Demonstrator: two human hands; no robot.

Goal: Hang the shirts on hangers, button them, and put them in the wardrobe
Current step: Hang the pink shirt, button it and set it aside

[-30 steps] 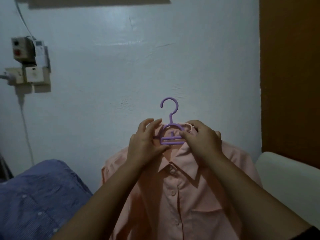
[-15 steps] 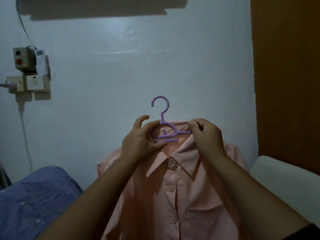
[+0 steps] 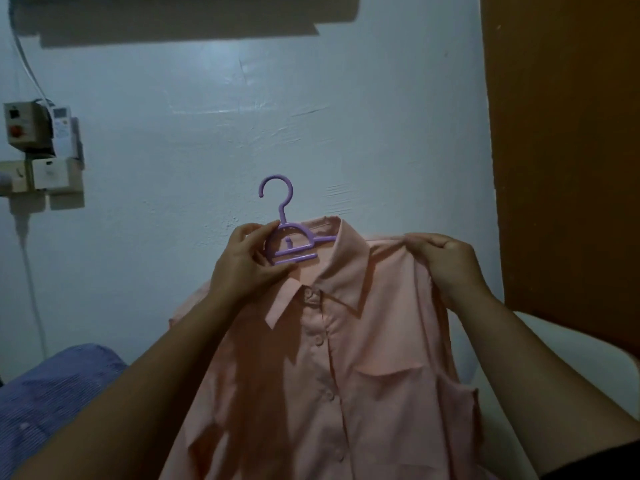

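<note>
Left hand (image 3: 246,263) raised, fingers (image 3: 258,233) curled in a grip, right hand (image 3: 446,259) raised, pinching

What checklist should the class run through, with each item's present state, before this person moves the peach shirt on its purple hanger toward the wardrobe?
1. Hanger gripped: ok. The left hand holds the purple hanger by its centre.
2. Shoulder seated on the hanger on the person's right: cannot tell. The right hand pinches the peach shirt there, and the hanger arm is hidden under the cloth.
3. Other shoulder seated: not ok. The cloth sags below the hanger.
4. Collar lying flat: not ok. One side stands up.
5. Buttons fastened: the placket looks closed; the top button cannot be told.
6. Hook free: ok.
</note>
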